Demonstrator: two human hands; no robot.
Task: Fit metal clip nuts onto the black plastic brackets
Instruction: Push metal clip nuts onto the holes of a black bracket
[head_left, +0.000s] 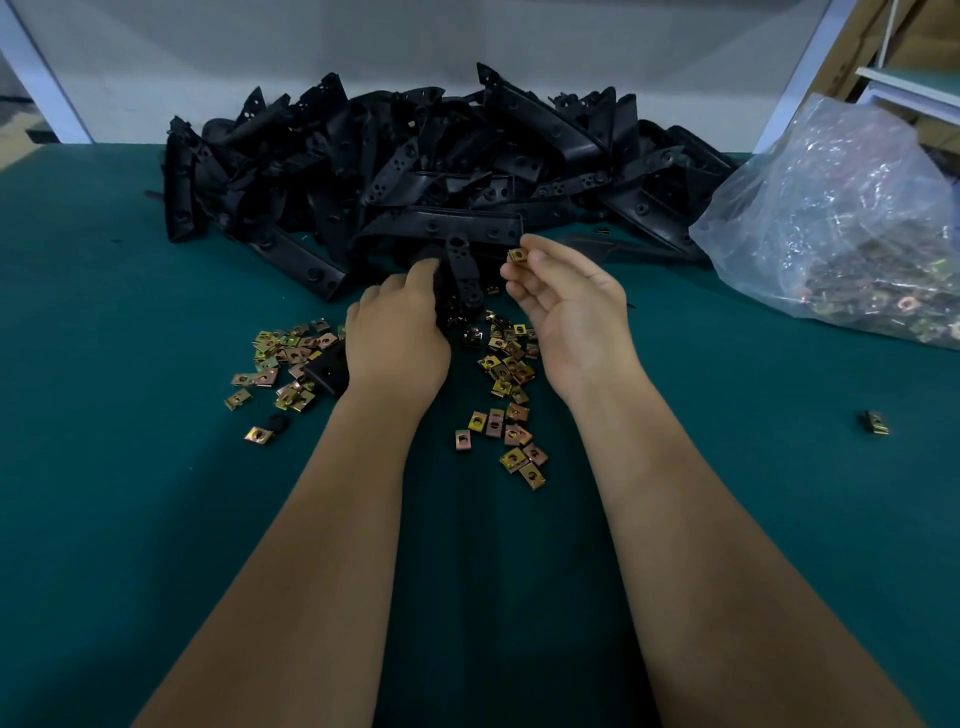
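Pinching a clip nut (517, 254) between thumb and forefinger, the right hand (569, 312) is hovering palm-up beside the bracket (464, 275). The left hand (397, 338) is gripping that upright bracket over the surface (104, 467), its fingers hiding the lower end.

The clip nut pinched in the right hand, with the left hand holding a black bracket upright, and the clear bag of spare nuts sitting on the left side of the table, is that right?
Not quite. The head view shows the clear bag on the table's right side. The rest holds: the right hand pinches a clip nut, and the left hand holds a black bracket upright.
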